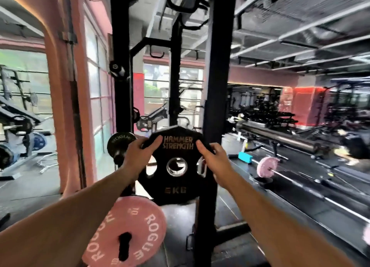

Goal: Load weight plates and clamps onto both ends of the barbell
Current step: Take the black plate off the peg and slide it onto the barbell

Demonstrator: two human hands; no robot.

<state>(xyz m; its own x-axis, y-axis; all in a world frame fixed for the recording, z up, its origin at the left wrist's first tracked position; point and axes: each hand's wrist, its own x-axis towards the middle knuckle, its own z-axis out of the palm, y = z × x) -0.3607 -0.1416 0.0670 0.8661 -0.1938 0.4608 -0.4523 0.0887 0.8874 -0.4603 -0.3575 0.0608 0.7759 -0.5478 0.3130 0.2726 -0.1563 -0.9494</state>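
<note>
Gripping black plate [176, 164] by its upper edges, both hands [140, 152] [213, 156], beside rack upright [217, 86].

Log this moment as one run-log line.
left hand: grips black plate | right hand: grips same plate | pink plate: below, stored | barbell: floor, right

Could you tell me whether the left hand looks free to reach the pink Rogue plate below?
Probably not yet: the left hand grips the black Hammer Strength plate; the pink Rogue plate itself lies unobstructed.

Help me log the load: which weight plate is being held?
The black plate marked 5 KG, gripped at its upper edge by both hands; the pink plates nearby are untouched.
</note>
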